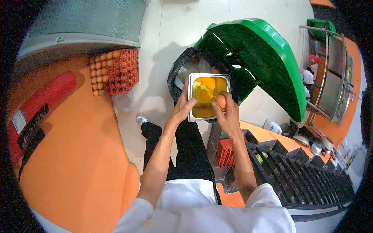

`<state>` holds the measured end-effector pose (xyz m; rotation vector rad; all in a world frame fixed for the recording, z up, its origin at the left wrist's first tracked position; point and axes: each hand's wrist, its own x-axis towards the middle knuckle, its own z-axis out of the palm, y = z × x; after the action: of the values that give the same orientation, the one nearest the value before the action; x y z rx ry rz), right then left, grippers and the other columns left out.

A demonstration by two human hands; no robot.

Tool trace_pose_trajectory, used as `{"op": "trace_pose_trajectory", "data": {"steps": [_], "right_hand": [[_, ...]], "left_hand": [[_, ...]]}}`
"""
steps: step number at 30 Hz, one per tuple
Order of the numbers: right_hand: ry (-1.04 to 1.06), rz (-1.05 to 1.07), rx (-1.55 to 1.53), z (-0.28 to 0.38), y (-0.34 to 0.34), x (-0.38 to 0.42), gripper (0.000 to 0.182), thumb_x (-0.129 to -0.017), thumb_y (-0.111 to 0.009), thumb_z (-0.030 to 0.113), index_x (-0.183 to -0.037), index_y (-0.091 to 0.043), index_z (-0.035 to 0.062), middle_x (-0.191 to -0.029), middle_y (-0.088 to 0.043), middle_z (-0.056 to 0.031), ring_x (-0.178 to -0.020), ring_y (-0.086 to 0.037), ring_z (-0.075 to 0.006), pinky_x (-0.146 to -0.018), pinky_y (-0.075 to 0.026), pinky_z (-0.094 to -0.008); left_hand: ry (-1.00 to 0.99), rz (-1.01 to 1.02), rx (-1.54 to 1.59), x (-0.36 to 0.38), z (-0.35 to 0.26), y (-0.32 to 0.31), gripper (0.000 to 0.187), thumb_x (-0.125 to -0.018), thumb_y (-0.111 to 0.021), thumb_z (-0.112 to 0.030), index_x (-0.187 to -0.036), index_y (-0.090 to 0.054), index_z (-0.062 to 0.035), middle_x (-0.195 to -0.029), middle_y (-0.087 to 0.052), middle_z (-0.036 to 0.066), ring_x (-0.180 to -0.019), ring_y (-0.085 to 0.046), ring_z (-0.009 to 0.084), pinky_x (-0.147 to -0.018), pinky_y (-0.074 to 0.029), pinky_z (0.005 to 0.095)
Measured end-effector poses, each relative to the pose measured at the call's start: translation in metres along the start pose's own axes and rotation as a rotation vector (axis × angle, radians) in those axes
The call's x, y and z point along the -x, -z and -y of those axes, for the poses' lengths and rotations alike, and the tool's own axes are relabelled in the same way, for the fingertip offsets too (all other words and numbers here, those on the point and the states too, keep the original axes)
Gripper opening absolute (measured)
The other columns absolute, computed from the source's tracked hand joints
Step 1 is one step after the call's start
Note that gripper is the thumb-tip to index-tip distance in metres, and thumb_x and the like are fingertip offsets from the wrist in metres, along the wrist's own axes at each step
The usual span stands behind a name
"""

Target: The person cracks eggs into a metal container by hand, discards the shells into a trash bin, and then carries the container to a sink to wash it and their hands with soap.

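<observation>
My left hand (183,108) grips the left side of a square metal pan (190,116), its thumb over the rim. Cracked eggs (204,94) with bright yolks and clear whites lie in the pan. My right hand (228,116) has its fingers closed around a brown egg (220,102) at the pan's right edge. Beneath and behind the pan is a bin lined with a black bag (178,66), with pale waste inside. The bin's green lid (285,58) stands swung open to the right.
Stacked red egg trays (123,72) with brown eggs (100,73) sit on the orange counter (77,155) at left, near a red cylinder (42,105). A black slatted rack (303,176) and another red egg tray (225,153) are at lower right. A metal-framed shelf (330,77) stands far right.
</observation>
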<state>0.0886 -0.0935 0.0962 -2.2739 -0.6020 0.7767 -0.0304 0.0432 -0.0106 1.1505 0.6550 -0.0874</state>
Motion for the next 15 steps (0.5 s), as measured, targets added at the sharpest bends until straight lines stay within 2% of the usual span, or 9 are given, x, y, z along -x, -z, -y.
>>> {"op": "trace_pose_trajectory", "data": {"steps": [4, 8, 10, 15], "right_hand": [[-0.021, -0.035, 0.040, 0.010, -0.003, 0.001, 0.040, -0.091, -0.067, 0.024, -0.120, -0.055, -0.0003, -0.100, -0.067, -0.0248, -0.092, -0.068, -0.0401, -0.076, -0.054, -0.0431], [-0.036, -0.082, 0.128, 0.016, -0.002, 0.004, 0.039, -0.093, -0.065, 0.026, -0.122, -0.054, 0.0023, -0.098, -0.068, -0.0243, -0.086, -0.070, -0.0395, -0.069, -0.055, -0.0425], [-0.155, -0.102, 0.124, 0.029, 0.002, 0.006, 0.039, -0.096, -0.061, 0.027, -0.126, -0.052, 0.0042, -0.094, -0.069, -0.0242, -0.080, -0.070, -0.0402, -0.066, -0.055, -0.0446], [-0.169, -0.175, 0.117, 0.051, 0.014, 0.018, 0.039, -0.099, -0.055, 0.031, -0.128, -0.049, 0.0051, -0.090, -0.068, -0.0250, -0.076, -0.070, -0.0407, -0.064, -0.054, -0.0455]], "left_hand": [[-0.088, -0.017, -0.041, -0.001, 0.007, 0.004, 0.094, -0.077, -0.055, -0.021, -0.156, -0.010, 0.0019, -0.160, -0.021, 0.026, -0.149, -0.022, 0.0340, -0.121, -0.019, 0.0385], [-0.125, -0.033, -0.032, -0.002, 0.006, 0.003, 0.094, -0.077, -0.056, -0.021, -0.156, -0.010, 0.0021, -0.160, -0.021, 0.026, -0.149, -0.022, 0.0348, -0.121, -0.018, 0.0387], [-0.075, -0.073, -0.094, 0.000, 0.005, 0.002, 0.095, -0.076, -0.057, -0.019, -0.156, -0.010, 0.0021, -0.159, -0.022, 0.027, -0.149, -0.022, 0.0360, -0.121, -0.018, 0.0395], [-0.161, -0.095, -0.077, -0.003, 0.010, 0.001, 0.096, -0.075, -0.058, -0.018, -0.157, -0.010, 0.0005, -0.160, -0.021, 0.026, -0.149, -0.021, 0.0369, -0.122, -0.016, 0.0401]]}}
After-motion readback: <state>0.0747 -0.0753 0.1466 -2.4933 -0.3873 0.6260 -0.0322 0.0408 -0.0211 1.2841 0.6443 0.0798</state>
